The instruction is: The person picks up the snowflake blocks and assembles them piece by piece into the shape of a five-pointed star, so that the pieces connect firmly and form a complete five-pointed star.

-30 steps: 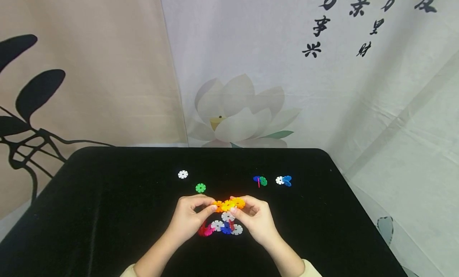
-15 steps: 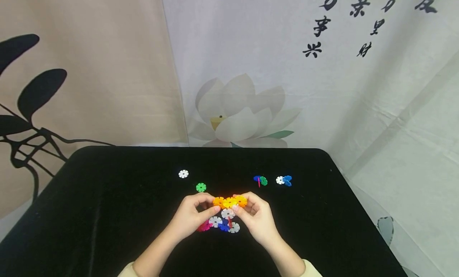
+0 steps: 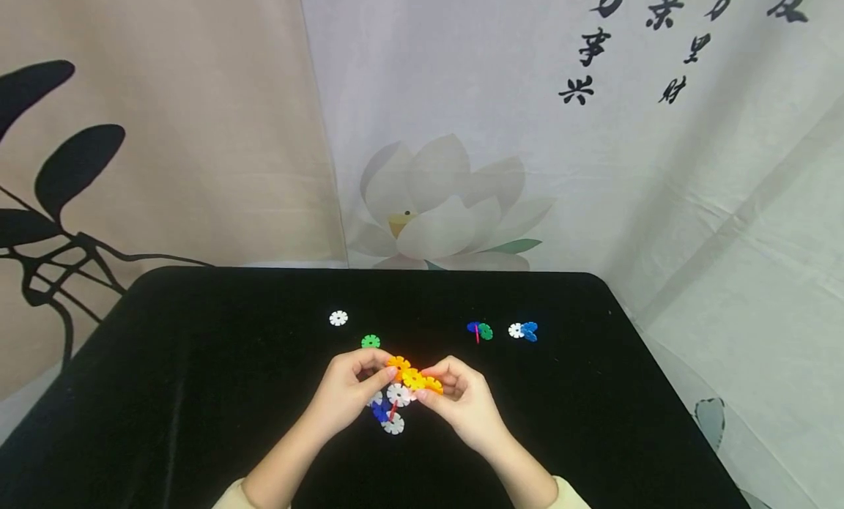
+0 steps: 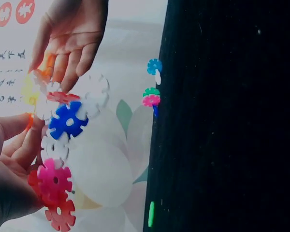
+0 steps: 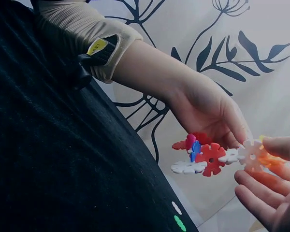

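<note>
The yellow-orange row [image 3: 413, 378] had tipped from nearly level into a slope, and the white-and-blue cluster [image 3: 398, 395] had swung leftward. Nearest lay that cluster, below the row and closer to the left hand [image 3: 341, 392]. The row's long axis ran between both grips: the left pinched its higher end, the right hand [image 3: 469, 405] its lower. Beyond, a green disc [image 3: 371, 340] lay on the desk [image 3: 231, 348].

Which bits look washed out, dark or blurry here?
Head view: the yellow disc glares brightly, while the black table shows no clear shadows. Left wrist view: a white disc nearly fades into the bright backdrop cloth. Right wrist view: the orange piece looks soft and smeared.
</note>
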{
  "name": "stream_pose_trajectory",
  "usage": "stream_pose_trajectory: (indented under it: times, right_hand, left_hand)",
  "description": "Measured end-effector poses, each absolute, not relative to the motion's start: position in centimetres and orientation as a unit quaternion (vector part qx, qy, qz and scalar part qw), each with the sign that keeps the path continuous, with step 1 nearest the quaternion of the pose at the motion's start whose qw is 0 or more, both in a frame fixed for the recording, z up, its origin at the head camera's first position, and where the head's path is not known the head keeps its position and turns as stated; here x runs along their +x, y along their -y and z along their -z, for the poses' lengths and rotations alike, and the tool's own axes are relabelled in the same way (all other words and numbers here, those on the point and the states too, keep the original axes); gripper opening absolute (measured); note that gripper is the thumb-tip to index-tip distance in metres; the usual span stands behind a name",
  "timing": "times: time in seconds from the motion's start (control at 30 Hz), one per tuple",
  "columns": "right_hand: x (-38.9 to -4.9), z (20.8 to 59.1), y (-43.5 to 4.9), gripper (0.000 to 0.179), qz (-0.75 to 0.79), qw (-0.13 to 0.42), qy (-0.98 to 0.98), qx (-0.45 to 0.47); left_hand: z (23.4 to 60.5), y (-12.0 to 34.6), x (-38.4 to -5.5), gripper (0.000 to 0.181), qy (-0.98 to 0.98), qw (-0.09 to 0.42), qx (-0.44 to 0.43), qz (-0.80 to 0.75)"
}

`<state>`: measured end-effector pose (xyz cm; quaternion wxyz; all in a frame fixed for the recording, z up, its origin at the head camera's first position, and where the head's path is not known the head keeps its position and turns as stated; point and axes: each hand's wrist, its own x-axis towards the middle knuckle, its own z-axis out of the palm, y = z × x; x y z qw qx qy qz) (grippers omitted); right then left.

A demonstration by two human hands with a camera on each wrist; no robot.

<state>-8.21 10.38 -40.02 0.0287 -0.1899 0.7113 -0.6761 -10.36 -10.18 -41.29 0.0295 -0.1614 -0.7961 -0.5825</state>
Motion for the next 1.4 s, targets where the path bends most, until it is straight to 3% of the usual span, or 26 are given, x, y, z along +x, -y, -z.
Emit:
stream_pose_trajectory:
  times: [0.37,0.6,1.03,1.17,1.4]
  right_hand:
    - [-9.2,42.8,-10.6,0.023,0.683,0.065,-0.703,-0.187]
    - [-9.8,42.9,-11.5,0.018,0.657,0.042,-0.712,-0.244]
    - [-10.3,42.7,-11.9,0.025,0.627,0.080,-0.741,-0.226]
    - [-11.9,43.3,-13.4,0.027,0.615,0.043,-0.771,-0.161]
    - [-15.8,45.6,-18.7,0.023,0.542,-0.119,-0.832,-0.021]
  left_hand:
    - [41.0,10.5,-10.3,0.015,0.808,0.041,-0.186,0.558]
    - [40.8,10.7,-10.4,0.017,0.808,0.025,-0.201,0.553]
    - [41.0,11.0,-10.7,0.017,0.816,-0.014,-0.250,0.522]
    - [40.9,11.2,-10.7,0.018,0.817,-0.024,-0.248,0.520]
    - [41.1,11.4,-10.6,0.021,0.823,-0.032,-0.245,0.511]
